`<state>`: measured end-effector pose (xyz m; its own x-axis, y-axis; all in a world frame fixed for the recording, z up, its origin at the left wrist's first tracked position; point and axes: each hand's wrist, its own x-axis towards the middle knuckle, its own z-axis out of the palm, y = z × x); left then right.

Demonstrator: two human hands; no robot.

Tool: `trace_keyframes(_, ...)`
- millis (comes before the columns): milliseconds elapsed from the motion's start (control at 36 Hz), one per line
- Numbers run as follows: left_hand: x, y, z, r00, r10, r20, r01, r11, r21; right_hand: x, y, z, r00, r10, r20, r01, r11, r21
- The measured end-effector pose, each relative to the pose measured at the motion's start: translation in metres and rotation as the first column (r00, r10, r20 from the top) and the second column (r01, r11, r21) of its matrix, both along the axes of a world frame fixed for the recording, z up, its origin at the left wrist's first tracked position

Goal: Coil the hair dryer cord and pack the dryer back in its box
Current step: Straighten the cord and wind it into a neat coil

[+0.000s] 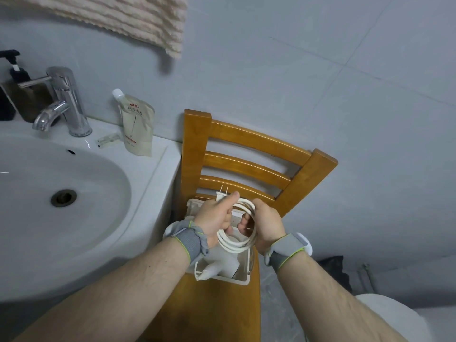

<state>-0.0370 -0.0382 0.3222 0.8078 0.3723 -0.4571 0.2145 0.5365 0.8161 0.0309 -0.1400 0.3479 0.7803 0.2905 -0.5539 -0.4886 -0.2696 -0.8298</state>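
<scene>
Grey tiled walls close in a small bathroom, with grey floor showing to the right of a wooden chair. The chair's seat is the surface here, its slatted back against the wall. A white sink fills the left side, touching the chair's edge, with a chrome tap at its rear, a pale refill pouch standing on its rim and a dark pump bottle behind the tap. A ribbed beige towel hangs overhead. A white rounded shape sits at lower right.

On the seat lies the open white box, long axis running away from the person. The hair dryer lies inside it, its narrow end pointing toward the near left corner. Both forearms, in grey wristbands, hide much of the box.

Above the box, the cord is gathered into a round coil held roughly upright. The left hand has its fingers curled round the coil's left side, thumb near the plug, whose prongs point away toward the chair back. The right hand grips the coil's right side, fingers wrapped through the loop.
</scene>
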Motion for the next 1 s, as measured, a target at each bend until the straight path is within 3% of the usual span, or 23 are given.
trace_keyframes(111,0.0,-0.002,-0.004,0.999,-0.017,-0.028,0.018,1.0,0.005,0.001,-0.002,0.002,0.992,0.104,0.065,-0.099,0.992,-0.072)
trace_keyframes(278,0.001,0.003,-0.003,0.992,-0.123,-0.034,0.128,0.977,0.17,0.01,-0.006,0.006,0.939,0.343,-0.003,-0.336,0.92,-0.203)
trace_keyframes(444,-0.002,0.004,-0.003,0.973,-0.231,0.014,0.225,0.96,0.166,0.003,-0.003,-0.005,0.983,0.172,0.064,-0.165,0.98,-0.113)
trace_keyframes(583,-0.002,0.008,-0.001,0.963,-0.259,-0.074,0.267,0.953,0.141,0.0,-0.004,-0.008,0.986,0.164,0.026,-0.162,0.984,-0.069)
trace_keyframes(806,0.001,0.007,0.01,0.958,-0.277,-0.076,0.286,0.945,0.161,-0.001,0.001,-0.005,1.0,-0.017,0.02,0.017,1.0,-0.018)
trace_keyframes(917,-0.001,0.008,0.012,0.947,-0.309,-0.093,0.322,0.919,0.226,-0.002,-0.004,-0.003,0.996,0.06,-0.061,-0.059,0.998,0.011)
trace_keyframes(1000,-0.002,0.012,0.015,0.913,-0.38,-0.149,0.408,0.838,0.362,-0.003,-0.01,0.0,0.977,0.19,-0.094,-0.185,0.981,0.061)
